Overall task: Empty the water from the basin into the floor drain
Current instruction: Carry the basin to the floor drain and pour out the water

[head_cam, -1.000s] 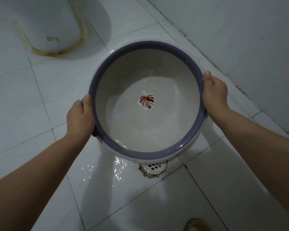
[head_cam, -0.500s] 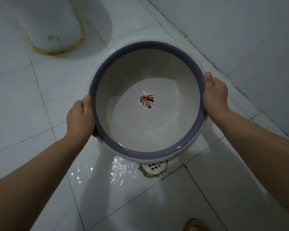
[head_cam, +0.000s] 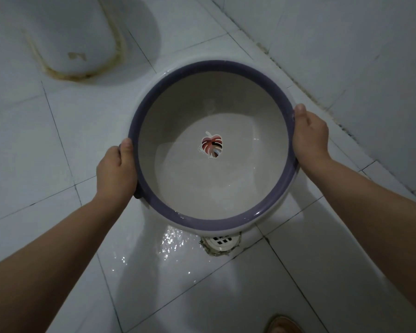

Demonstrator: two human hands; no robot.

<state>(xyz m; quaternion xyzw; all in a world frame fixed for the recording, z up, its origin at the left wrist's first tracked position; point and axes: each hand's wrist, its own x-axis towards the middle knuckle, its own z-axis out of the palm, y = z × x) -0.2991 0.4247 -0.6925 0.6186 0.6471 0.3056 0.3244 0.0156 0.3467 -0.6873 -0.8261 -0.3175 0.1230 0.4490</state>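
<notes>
Plainly, both the left hand (head_cam: 117, 171) and right hand (head_cam: 310, 135) clasped the basin (head_cam: 154, 203) rim, its near lip overhanging the floor drain (head_cam: 220, 243).

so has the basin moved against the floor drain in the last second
No, barely. The basin, held by the left hand and right hand, still has its near rim just above the drain, covering the grate's top edge as before.

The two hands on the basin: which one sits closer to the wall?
The right hand, gripping the basin rim on the side by the wall. The left hand grips the opposite side, over open floor.
</notes>
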